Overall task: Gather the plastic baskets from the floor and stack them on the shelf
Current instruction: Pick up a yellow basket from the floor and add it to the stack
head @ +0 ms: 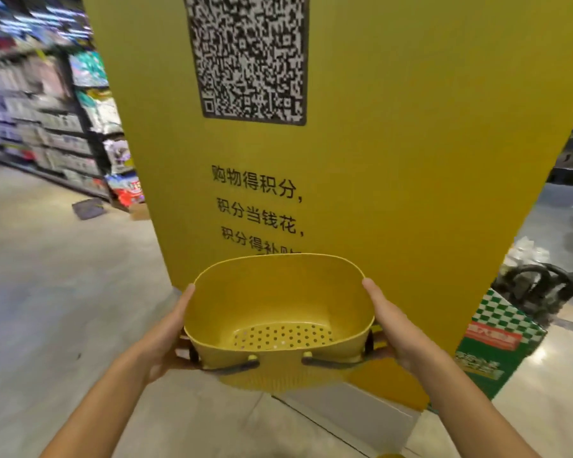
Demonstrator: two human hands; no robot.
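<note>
I hold a yellow plastic basket (278, 302) with a perforated bottom and dark handles at chest height, in front of me. My left hand (169, 332) grips its left side, thumb along the wall and fingers curled under by the handle. My right hand (394, 325) grips the right side the same way. The basket is upright and has nothing in it. At the bottom edge of the view a small piece of another yellow object (389, 455) shows.
A wide yellow pillar (394, 160) with a QR code and printed text stands right behind the basket. A green checkered box (497, 342) leans at its right foot, with a dark cart-like object (540, 289) beyond. Stocked store shelves (47, 127) line the aisle at left.
</note>
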